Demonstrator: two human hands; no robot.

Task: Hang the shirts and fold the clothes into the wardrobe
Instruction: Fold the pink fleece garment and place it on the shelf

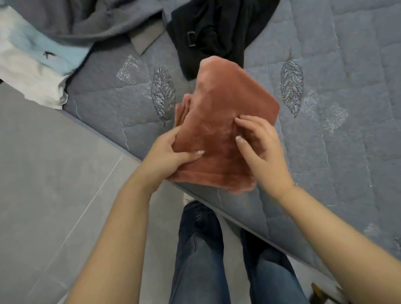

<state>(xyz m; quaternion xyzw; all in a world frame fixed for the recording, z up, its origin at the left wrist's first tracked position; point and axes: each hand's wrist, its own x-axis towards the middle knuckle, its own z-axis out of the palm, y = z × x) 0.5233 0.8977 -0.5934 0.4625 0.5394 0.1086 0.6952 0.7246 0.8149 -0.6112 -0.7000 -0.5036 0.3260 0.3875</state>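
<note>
Head view: we stand at the bed's near edge, jeans [200,268] below us and grey floor tiles [40,190] to the left.
Surroundings: a black garment [217,26] with a yellow print lies crumpled towards the bed's far edge; a grey garment [90,13] is heaped at the far left corner, beside a white and pale blue cloth [24,63] that hangs over the left edge.
In the way: our folded piece covers the black garment's near tip; nothing else lies between us and it.
Task item: the rust-pink folded cloth [220,116] is held over the bed's near edge, between both hands.
Left hand [168,157]: we grip the cloth's left side, thumb on top, fingers curled beneath.
Right hand [262,146]: our curled fingers pinch the cloth's right side, thumb pressed on the top layer.
Materials: the cloth is plush and velvety, roughly rectangular, with layered edges showing at the left; the quilted bedspread [344,66] is grey-blue, stitched in squares with embroidered leaves.
</note>
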